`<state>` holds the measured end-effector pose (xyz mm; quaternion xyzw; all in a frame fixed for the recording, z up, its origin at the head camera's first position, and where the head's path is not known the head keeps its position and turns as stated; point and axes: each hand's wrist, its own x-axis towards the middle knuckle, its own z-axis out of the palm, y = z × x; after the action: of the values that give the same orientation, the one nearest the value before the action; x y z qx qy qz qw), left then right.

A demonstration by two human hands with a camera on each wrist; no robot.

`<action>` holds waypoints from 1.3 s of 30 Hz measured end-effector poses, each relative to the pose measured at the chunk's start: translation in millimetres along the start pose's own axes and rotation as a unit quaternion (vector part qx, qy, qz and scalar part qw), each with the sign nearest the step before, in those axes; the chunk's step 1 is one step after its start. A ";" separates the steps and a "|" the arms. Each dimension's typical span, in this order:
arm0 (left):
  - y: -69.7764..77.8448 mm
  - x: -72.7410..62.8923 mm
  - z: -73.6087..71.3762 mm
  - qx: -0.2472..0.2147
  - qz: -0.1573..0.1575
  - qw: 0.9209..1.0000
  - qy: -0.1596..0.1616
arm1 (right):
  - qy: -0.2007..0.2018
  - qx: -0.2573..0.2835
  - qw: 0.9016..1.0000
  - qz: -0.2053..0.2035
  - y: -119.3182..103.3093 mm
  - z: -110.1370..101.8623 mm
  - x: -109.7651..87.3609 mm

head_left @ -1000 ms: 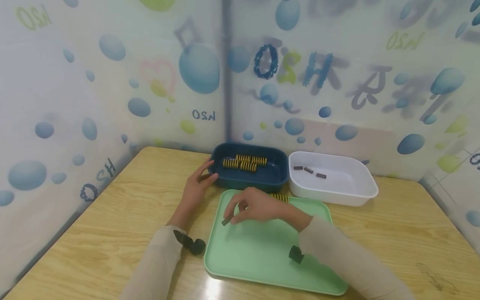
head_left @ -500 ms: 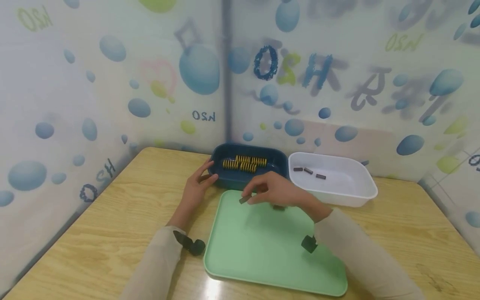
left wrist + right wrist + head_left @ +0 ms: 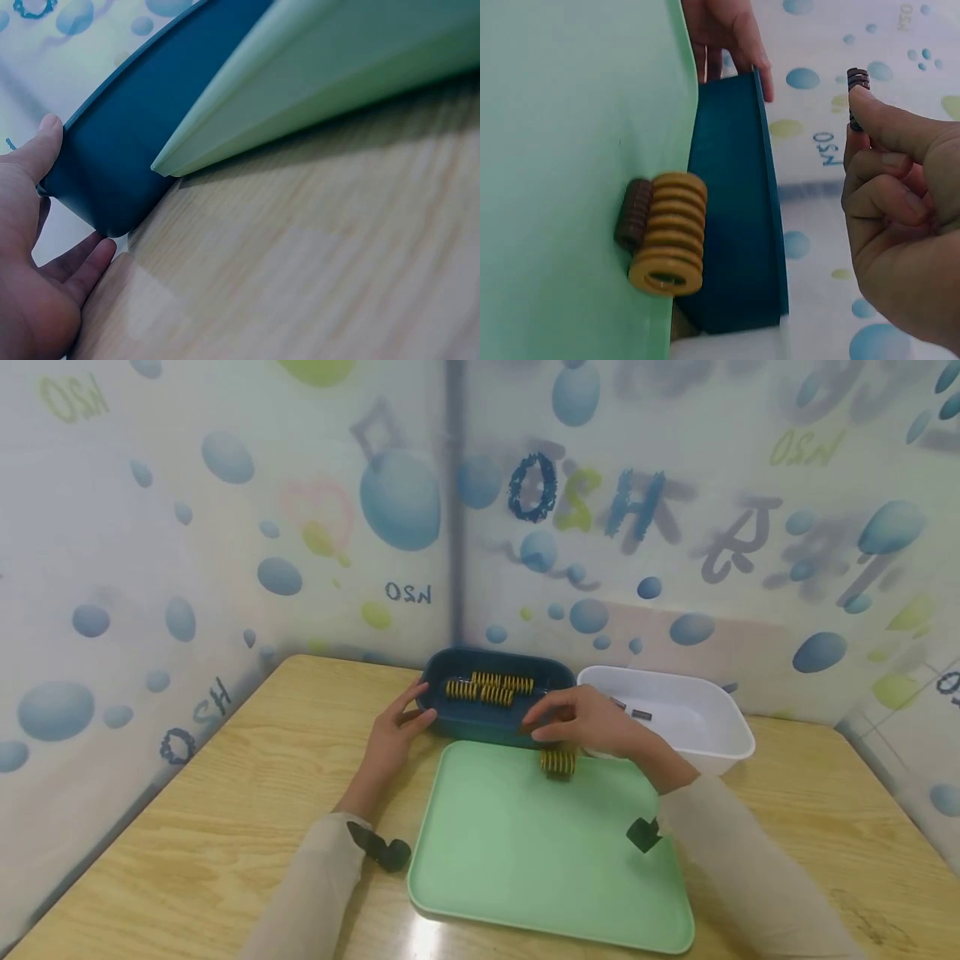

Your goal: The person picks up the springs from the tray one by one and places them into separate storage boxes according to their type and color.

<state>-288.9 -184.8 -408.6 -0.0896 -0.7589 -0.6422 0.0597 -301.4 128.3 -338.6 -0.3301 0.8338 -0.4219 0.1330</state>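
Observation:
My right hand (image 3: 592, 718) pinches a small dark brown coil spring (image 3: 857, 78) between thumb and fingertip. In the head view it hovers above the front rim of the dark blue container (image 3: 480, 728), close to the white container (image 3: 701, 710). My left hand (image 3: 392, 732) holds the blue container's left end, with digits at the rim and wall. Several yellow coil springs (image 3: 497, 696) lie inside that container. Below the right hand, a larger yellow coil spring (image 3: 671, 229) lies beside a dark coil spring (image 3: 634, 215) at the far edge of the green tray (image 3: 525, 852).
Dark small springs (image 3: 642, 715) lie in the white container, partly hidden by the right hand. Both containers stand side by side behind the tray on the wooden table (image 3: 300, 735). Patterned walls (image 3: 300, 527) rise behind the table and at its left.
My right hand has moved from over the tray's left part to the right and away, carrying the dark spring toward the containers. The left hand has stayed on the blue container.

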 end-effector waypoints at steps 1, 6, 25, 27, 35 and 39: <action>0.8 -0.3 0.3 0.000 0.000 1.000 0.000 | 0.006 -0.002 1.000 0.001 2.0 -2.5 -0.9; -11.1 4.7 0.6 0.005 0.006 1.000 0.007 | 0.029 0.000 1.000 -0.002 14.4 -15.3 -4.6; -26.6 9.2 -0.3 0.017 0.016 1.000 0.013 | 0.115 -0.023 0.990 0.076 70.9 -55.4 -24.1; -26.5 9.0 -0.3 0.016 0.015 1.000 0.012 | 0.116 -0.026 0.989 0.086 76.2 -58.2 -26.1; -28.7 9.6 0.3 0.019 0.030 0.999 0.020 | 0.125 -0.032 0.985 0.112 90.4 -65.5 -27.9; -28.7 10.3 1.0 0.023 0.034 0.999 0.021 | 0.130 -0.051 0.982 0.130 99.6 -66.7 -27.2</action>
<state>-305.0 -187.8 -434.3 -0.1006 -0.7685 -0.6240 0.0993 -358.1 229.8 -378.4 -0.1675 0.9003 -0.3973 0.0598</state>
